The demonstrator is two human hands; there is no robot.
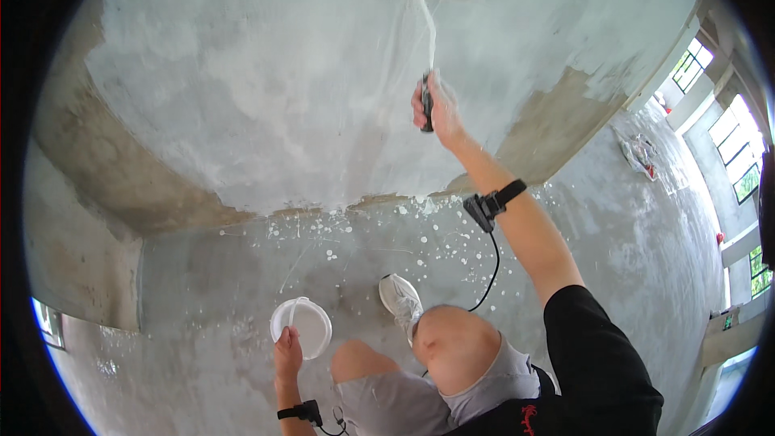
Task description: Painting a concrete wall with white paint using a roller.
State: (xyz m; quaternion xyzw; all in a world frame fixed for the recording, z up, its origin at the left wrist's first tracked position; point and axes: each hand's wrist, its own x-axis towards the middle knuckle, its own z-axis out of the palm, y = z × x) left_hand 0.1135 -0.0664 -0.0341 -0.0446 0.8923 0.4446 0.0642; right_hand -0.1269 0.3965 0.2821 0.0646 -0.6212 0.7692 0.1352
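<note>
My right hand is stretched forward, its fingers wrapped round the dark handle of a paint roller. The roller's white sleeve lies against the wall, which is coated in patchy white paint. Low on my left, my left hand is closed on the handle of a white bucket. Whitish paint or liquid seems to be inside, though its depth cannot be made out. The bucket hangs above or near the floor; I cannot tell which.
Bare brown-grey patches edge the painted wall. White drips speckle the concrete floor along its base. My shoe stands among them. A side wall juts out at left. A heap of bagged things lies far right, before windows.
</note>
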